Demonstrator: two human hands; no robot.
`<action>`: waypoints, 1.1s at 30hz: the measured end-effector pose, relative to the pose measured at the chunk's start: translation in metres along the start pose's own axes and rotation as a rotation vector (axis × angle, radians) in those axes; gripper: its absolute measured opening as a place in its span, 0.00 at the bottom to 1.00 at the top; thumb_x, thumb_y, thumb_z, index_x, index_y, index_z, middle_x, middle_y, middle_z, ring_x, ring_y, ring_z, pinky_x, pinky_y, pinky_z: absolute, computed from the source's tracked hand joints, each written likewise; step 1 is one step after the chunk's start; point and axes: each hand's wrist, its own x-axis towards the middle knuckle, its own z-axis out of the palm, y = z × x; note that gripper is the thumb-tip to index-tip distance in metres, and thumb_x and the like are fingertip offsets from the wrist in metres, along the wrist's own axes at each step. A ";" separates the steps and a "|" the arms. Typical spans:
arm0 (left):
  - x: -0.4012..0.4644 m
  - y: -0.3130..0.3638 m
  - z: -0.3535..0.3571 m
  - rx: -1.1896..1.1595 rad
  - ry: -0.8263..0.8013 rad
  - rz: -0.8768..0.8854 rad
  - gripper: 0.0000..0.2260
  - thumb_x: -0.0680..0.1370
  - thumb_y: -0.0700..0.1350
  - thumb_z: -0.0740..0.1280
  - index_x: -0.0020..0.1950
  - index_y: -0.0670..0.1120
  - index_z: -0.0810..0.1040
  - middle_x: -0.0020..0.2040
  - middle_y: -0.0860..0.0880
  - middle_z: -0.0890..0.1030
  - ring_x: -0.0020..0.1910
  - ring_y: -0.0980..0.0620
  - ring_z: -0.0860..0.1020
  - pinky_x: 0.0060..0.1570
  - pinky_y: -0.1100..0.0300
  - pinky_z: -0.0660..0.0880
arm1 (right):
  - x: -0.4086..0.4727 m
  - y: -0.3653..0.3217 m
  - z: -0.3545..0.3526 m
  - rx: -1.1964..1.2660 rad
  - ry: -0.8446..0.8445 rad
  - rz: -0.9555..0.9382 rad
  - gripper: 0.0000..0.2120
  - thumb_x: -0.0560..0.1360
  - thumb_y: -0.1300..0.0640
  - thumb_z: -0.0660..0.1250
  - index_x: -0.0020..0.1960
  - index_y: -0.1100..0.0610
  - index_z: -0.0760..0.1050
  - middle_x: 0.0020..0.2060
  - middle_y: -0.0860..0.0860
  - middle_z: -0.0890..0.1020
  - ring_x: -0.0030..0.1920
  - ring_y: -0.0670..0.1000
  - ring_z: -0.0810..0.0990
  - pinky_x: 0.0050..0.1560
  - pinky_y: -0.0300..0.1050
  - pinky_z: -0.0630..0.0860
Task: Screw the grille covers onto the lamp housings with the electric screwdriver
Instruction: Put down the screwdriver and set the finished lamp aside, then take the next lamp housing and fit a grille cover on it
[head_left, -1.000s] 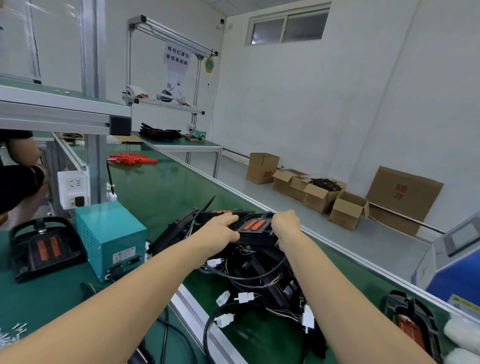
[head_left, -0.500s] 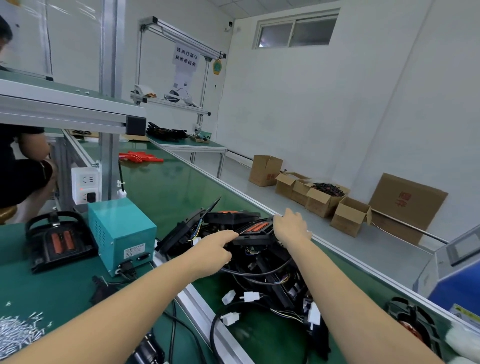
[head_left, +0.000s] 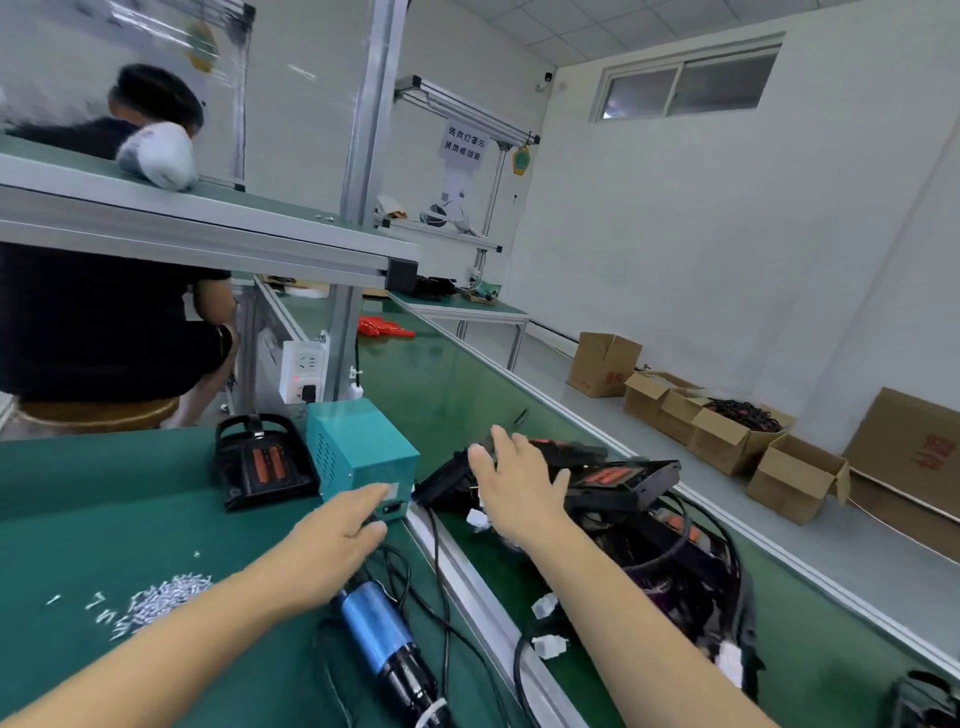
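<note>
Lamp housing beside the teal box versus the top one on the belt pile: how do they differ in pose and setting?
The lone housing lies flat by itself on the bench mat, left of the teal box; the pile housing sits tilted on a tangle of others and cables. The right hand hovers open over the pile; no hand is near the lone one. Both are black with orange inserts.

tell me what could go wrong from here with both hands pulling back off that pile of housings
The lamp housings lie heaped on tangled black cables, so lifting one could drag others along. The electric screwdriver lies on its own looped cord just beneath the left hand; a hasty grab might snag it. The loose screws sit unboxed on the mat near the left forearm, which could scatter them. The right hand hovers open.
</note>
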 end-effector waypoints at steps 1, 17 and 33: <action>-0.010 -0.010 -0.007 -0.008 0.029 -0.034 0.22 0.83 0.45 0.53 0.77 0.49 0.54 0.76 0.54 0.57 0.74 0.58 0.56 0.67 0.69 0.51 | -0.004 -0.011 0.011 0.011 -0.022 -0.032 0.26 0.83 0.44 0.46 0.80 0.49 0.50 0.79 0.51 0.52 0.78 0.51 0.49 0.74 0.64 0.40; -0.178 -0.137 -0.097 0.025 0.330 -0.465 0.22 0.83 0.44 0.53 0.77 0.47 0.54 0.76 0.51 0.58 0.75 0.56 0.56 0.67 0.69 0.51 | -0.075 -0.197 0.155 0.069 -0.333 -0.389 0.26 0.84 0.45 0.46 0.80 0.48 0.47 0.80 0.50 0.49 0.79 0.49 0.46 0.75 0.61 0.39; -0.252 -0.237 -0.149 0.665 0.616 -0.723 0.24 0.81 0.43 0.53 0.77 0.50 0.54 0.77 0.55 0.52 0.75 0.53 0.50 0.72 0.58 0.49 | -0.147 -0.266 0.260 -0.137 -0.343 -0.657 0.26 0.84 0.44 0.43 0.80 0.48 0.41 0.79 0.49 0.43 0.79 0.50 0.43 0.76 0.48 0.42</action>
